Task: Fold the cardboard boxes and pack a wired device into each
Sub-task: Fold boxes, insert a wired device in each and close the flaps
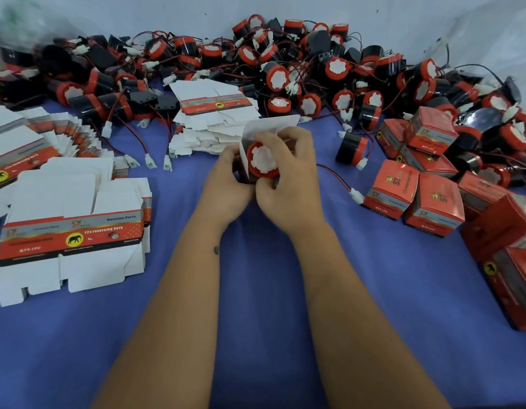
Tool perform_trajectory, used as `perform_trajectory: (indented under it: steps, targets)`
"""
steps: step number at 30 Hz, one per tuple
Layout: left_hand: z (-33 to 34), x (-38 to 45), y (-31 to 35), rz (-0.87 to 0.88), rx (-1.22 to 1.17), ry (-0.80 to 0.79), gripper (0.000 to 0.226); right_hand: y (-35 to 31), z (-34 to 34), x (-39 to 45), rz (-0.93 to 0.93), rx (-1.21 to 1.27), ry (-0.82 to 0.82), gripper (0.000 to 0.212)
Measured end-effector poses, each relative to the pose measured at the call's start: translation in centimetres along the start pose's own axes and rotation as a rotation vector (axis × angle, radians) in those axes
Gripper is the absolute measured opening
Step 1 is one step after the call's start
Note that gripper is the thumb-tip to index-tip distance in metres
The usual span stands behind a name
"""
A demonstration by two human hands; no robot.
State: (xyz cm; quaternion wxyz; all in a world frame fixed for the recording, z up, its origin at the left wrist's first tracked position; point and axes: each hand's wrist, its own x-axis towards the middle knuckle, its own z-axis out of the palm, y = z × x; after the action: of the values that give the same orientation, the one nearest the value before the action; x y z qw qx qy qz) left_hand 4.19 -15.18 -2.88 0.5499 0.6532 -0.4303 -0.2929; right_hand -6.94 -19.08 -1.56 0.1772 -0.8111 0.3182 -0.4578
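Both hands meet above the tabletop (255,290): the left hand (226,184) curls around the half-folded box (267,125), the right hand (288,178) has its fingers (280,143) clamped on the device (263,160). The device's red face looks toward the person, so its axis seems to run away, into the box. Its wire (335,175) trails to the right of the fingers, and I judge it must go in next.

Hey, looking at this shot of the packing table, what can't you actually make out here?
Head view, the only one:
- The box being filled: mostly hidden by the left hand and right hand; only white flaps show.
- The device: its body is covered by fingers; only the red-rimmed face shows.
- Small print on the flat box stack: too small and blurred.
- Finished boxes at right: blurred, cut by the edge.
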Motion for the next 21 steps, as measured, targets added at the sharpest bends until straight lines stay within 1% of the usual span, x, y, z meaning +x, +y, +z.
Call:
perform_trajectory:
  steps: [2,5,7,9,12,16,18,20,21]
  targets:
    - [-0.2,0.1,0.0,-0.001,0.003,-0.025,0.055,0.0,0.0,-0.1,0.011,0.029,-0.034,0.059]
    - [-0.3,0.2,-0.1,0.018,0.011,-0.030,0.054,0.1,0.0,0.0,-0.006,0.026,-0.031,0.057]
    - [-0.4,0.3,-0.2,0.022,0.012,-0.022,0.054,0.2,-0.1,0.0,0.010,0.037,-0.022,0.046]
    - [-0.4,0.5,-0.3,0.014,0.011,-0.019,0.055,0.4,-0.1,-0.1,0.072,0.021,-0.044,0.035]
    - [-0.3,0.6,-0.5,0.011,0.026,-0.007,0.054,0.6,0.2,0.0,0.126,-0.006,-0.126,0.029]
    - [-0.1,0.6,-0.4,0.026,0.038,0.016,0.046,0.6,0.7,0.3,0.093,-0.030,-0.179,0.026]
    - [0.0,0.7,-0.3,0.037,0.025,0.043,0.044,0.3,0.7,0.2,0.030,-0.077,-0.138,0.023]
    - [0.2,0.7,-0.4,0.042,0.010,0.091,0.043,-0.1,0.6,-0.1,-0.035,-0.146,-0.015,0.017]
    - [0.3,0.6,-0.4,0.041,0.001,0.117,0.045,-0.3,0.6,-0.3,-0.030,-0.159,0.048,0.014]
